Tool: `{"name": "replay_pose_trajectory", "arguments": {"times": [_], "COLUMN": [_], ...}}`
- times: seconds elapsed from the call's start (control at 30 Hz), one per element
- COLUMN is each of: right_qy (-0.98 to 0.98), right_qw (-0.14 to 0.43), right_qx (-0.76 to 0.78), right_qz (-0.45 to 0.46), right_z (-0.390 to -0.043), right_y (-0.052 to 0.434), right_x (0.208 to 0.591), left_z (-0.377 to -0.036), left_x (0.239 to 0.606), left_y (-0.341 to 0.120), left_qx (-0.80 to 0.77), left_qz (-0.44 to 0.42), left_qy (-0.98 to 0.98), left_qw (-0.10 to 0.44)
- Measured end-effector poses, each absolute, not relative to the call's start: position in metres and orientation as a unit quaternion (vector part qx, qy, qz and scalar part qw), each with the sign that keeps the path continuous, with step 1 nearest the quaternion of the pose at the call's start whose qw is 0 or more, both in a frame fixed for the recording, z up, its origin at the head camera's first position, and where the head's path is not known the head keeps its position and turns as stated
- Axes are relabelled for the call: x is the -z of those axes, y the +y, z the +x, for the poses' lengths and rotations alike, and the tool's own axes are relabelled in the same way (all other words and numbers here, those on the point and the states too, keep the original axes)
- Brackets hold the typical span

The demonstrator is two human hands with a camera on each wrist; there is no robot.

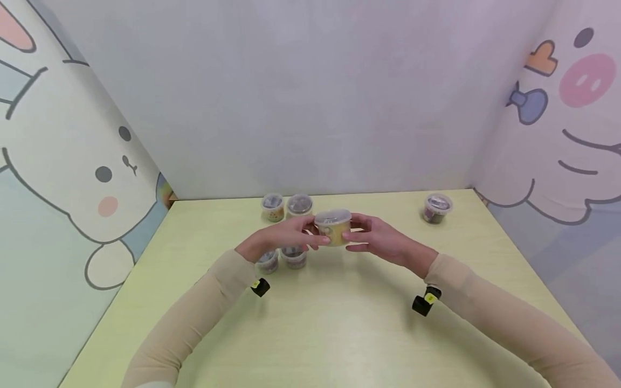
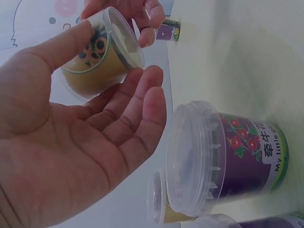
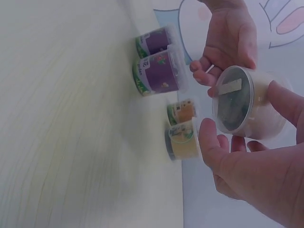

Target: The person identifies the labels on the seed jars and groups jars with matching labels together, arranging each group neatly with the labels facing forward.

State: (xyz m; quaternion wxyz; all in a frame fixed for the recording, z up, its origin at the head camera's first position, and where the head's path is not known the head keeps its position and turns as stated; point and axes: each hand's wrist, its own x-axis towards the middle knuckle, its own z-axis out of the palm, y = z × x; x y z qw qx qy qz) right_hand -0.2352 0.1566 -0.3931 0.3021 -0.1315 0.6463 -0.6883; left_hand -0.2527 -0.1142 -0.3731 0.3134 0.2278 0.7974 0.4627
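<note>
A round plastic tub [image 1: 333, 231] with a clear lid and a yellowish label is held above the table between both hands. My left hand [image 1: 293, 231] grips it from the left, thumb on its side; the dark flower-like print of the label [image 2: 97, 47] shows beside that thumb in the left wrist view. From the other side my right hand [image 1: 385, 241] grips the same tub, thumb and fingers spread around it. Its lid [image 3: 233, 99], with a pale strip on it, faces the right wrist camera. A purple-labelled tub [image 2: 242, 154] stands close below my left hand.
Behind and below the left hand stand several similar tubs: an orange one [image 1: 273, 208] and another [image 1: 299, 203] at the back, two purple ones [image 3: 159, 71] nearer. One more tub [image 1: 436, 209] stands alone at the back right of the pale wooden table [image 1: 339, 334]. A wall [image 1: 315, 108] rises behind.
</note>
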Motion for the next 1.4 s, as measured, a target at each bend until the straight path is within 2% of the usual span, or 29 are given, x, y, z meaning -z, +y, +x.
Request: {"name": "replay_pose_trajectory", "arguments": {"times": [0.2, 0.57, 1.4], "right_qy": [0.626, 0.620, 0.615], "right_qw": [0.307, 0.314, 0.319], "right_qx": [0.708, 0.699, 0.702], "right_qz": [-0.117, -0.166, -0.163], "right_z": [-0.2365, -0.2383, -0.2382], "right_y": [0.1606, 0.1607, 0.1599], "right_x": [0.3943, 0.3952, 0.3969], "left_z": [-0.2532, -0.2535, -0.2518], "left_x": [0.3715, 0.3718, 0.3706], "left_y": [-0.1181, -0.1190, -0.1185], "left_qx": [-0.477, -0.482, -0.460], "left_qz": [0.216, 0.221, 0.222], "left_qy": [0.793, 0.787, 0.804], "left_qw": [0.310, 0.315, 0.305]}}
